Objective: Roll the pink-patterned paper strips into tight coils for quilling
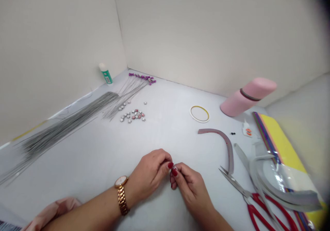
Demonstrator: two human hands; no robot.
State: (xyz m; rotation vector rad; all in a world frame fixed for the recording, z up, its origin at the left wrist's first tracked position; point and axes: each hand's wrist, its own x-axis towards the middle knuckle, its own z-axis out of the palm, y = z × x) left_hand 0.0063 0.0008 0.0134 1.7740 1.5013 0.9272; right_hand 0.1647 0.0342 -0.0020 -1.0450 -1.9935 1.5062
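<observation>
My left hand (156, 168) and my right hand (191, 185) meet over the near middle of the table, fingertips pinched together. Between them is a small, pale, patterned paper star (175, 168), mostly covered by the thumbs and fingers. The right thumb and fingers close round it, while the left thumb and forefinger pinch at its upper left side. Beyond the hands lies a loose group of silver and pink folded paper stars (133, 117). Right of them a curved greyish paper strip (228, 148) rests on the table.
Thin grey wires (69, 117) lie at left; purple stars on stems (144, 77) are in the corner near a glue stick (106, 76). Right are a tape ring (199, 114), pink bottle (239, 100), small glue bottle (246, 129), red-handled scissors (257, 203), more strips (288, 196) and coloured paper (281, 131).
</observation>
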